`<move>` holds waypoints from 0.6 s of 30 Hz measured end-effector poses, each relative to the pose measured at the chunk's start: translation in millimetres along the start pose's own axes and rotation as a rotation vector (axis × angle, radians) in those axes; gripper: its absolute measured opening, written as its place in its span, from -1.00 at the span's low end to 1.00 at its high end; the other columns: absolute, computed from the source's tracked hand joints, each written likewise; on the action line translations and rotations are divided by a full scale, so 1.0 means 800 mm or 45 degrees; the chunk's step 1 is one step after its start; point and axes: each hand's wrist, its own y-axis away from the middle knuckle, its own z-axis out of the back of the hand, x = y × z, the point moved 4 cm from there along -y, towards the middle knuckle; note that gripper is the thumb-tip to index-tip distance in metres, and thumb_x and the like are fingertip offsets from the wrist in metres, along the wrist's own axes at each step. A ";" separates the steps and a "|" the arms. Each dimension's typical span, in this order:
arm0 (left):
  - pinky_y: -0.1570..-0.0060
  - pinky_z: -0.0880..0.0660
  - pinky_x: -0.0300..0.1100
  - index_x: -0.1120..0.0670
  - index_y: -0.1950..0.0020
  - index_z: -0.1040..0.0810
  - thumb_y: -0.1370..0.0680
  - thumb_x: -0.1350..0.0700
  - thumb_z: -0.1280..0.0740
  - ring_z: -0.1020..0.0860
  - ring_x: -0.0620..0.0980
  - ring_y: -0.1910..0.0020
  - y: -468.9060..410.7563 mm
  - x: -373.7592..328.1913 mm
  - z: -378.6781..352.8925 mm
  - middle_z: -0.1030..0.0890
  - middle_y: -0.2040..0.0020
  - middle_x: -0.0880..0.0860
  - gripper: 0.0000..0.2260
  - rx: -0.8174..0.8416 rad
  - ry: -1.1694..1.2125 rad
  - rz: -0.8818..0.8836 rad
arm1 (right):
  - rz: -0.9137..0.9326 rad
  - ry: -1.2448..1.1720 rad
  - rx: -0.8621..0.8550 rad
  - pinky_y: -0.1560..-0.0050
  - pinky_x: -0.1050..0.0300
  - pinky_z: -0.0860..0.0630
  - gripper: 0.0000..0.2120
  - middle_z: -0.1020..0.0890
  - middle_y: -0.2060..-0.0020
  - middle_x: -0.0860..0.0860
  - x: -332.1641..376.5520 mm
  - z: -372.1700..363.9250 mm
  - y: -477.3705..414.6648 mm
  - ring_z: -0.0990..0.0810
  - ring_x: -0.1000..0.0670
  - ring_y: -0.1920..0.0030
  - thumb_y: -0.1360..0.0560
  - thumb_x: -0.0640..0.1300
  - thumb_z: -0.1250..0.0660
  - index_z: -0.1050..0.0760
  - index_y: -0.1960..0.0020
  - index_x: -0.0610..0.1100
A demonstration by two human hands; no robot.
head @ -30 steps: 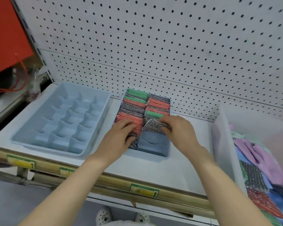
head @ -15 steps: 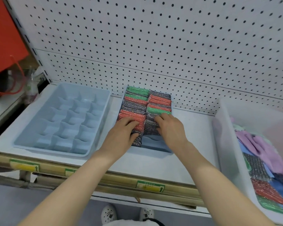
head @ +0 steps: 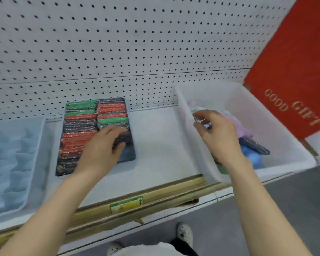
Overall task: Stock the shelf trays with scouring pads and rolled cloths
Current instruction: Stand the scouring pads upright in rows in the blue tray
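A dark blue tray point(head: 127, 155) on the shelf holds two rows of upright scouring pads point(head: 81, 117) in green, red and grey. My left hand point(head: 102, 150) rests on the front pads of the right row, fingers straight, pressing them back. My right hand point(head: 217, 133) hovers over the clear plastic bin point(head: 198, 145) at the right, fingers loosely curled, holding nothing I can see. Inside the bin lie a purple cloth point(head: 243, 126), a blue cloth point(head: 251, 156) and a grey scouring pad point(head: 255, 145).
A light blue divided tray point(head: 13, 159) with vacant compartments stands at the left of the shelf. White pegboard point(head: 118, 52) backs the shelf. A red "GOOD GIFT" bag point(head: 294, 89) leans at the far right. The shelf's front rail point(head: 126, 206) carries a yellow price label.
My right hand has left the pad tray and moved right, over the clear bin. The left hand stays on the pads. The view has swung to the right.
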 end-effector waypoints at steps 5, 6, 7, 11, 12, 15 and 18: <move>-0.13 -0.34 -0.25 -0.07 -0.33 -0.51 -0.59 0.08 -0.32 -0.49 -0.07 -0.22 -0.049 -0.132 -0.052 -0.49 -0.31 -0.10 -0.69 0.009 0.157 -0.244 | -0.308 0.305 0.128 0.04 0.02 -0.52 -0.70 -0.64 0.01 -0.07 -0.153 0.068 -0.011 -0.60 -0.15 0.05 -0.46 -0.21 -0.39 -0.55 -0.17 -0.01; -0.12 -0.36 -0.24 -0.07 -0.33 -0.50 -0.58 0.07 -0.32 -0.50 -0.06 -0.21 -0.060 -0.162 -0.066 -0.51 -0.30 -0.09 -0.69 0.010 0.155 -0.280 | -0.355 0.366 0.203 0.06 0.03 -0.49 -0.68 -0.63 -0.01 -0.12 -0.184 0.074 -0.011 -0.60 -0.18 0.04 -0.44 -0.20 -0.41 -0.54 -0.19 -0.04; -0.13 -0.38 -0.20 -0.06 -0.35 -0.50 -0.58 0.06 -0.32 -0.50 -0.02 -0.22 -0.070 -0.190 -0.082 -0.51 -0.30 -0.06 -0.68 0.027 0.136 -0.300 | -0.367 0.431 0.299 0.07 0.05 -0.47 -0.64 -0.63 -0.02 -0.15 -0.210 0.078 -0.011 -0.60 -0.20 0.02 -0.43 -0.17 -0.44 -0.53 -0.21 -0.07; -0.18 -0.39 -0.08 -0.02 -0.40 -0.44 -0.58 -0.13 -0.27 -0.35 0.09 -0.27 -0.100 -0.254 -0.138 -0.56 -0.24 0.01 -0.58 0.213 -0.265 -0.164 | -0.249 0.599 0.631 0.10 0.08 -0.46 -0.60 -0.66 -0.02 -0.14 -0.272 0.072 -0.003 -0.62 -0.21 -0.03 -0.40 -0.09 -0.45 -0.51 -0.22 -0.02; -0.18 -0.38 -0.08 -0.01 -0.37 -0.46 -0.57 -0.19 -0.26 -0.33 0.10 -0.27 -0.104 -0.260 -0.145 -0.59 -0.17 0.01 -0.56 0.244 -0.422 -0.121 | -0.217 0.606 0.643 0.13 0.07 -0.48 -0.68 -0.66 0.04 -0.14 -0.281 0.070 -0.003 -0.62 -0.21 0.00 -0.40 -0.09 -0.42 -0.53 -0.14 -0.02; -0.38 -0.18 -0.05 -0.03 -0.27 -0.52 -0.54 -0.26 -0.25 -0.32 0.11 -0.27 -0.108 -0.276 -0.156 -0.62 -0.02 0.02 -0.58 0.274 -0.681 -0.056 | -0.063 0.619 0.596 0.21 0.05 -0.50 -0.90 -0.64 0.17 -0.13 -0.294 0.069 -0.017 -0.61 -0.22 0.11 -0.46 -0.08 -0.34 -0.53 0.04 -0.06; -0.51 0.06 -0.01 -0.05 -0.28 -0.52 -0.53 -0.11 -0.29 -0.43 0.09 -0.25 -0.104 -0.286 -0.166 -0.65 -0.06 0.01 -0.65 0.276 -0.657 -0.071 | 0.034 0.607 0.521 0.26 0.08 -0.43 -0.85 -0.65 0.16 -0.14 -0.285 0.082 -0.042 -0.60 -0.23 0.12 -0.47 -0.05 -0.34 -0.53 -0.01 -0.07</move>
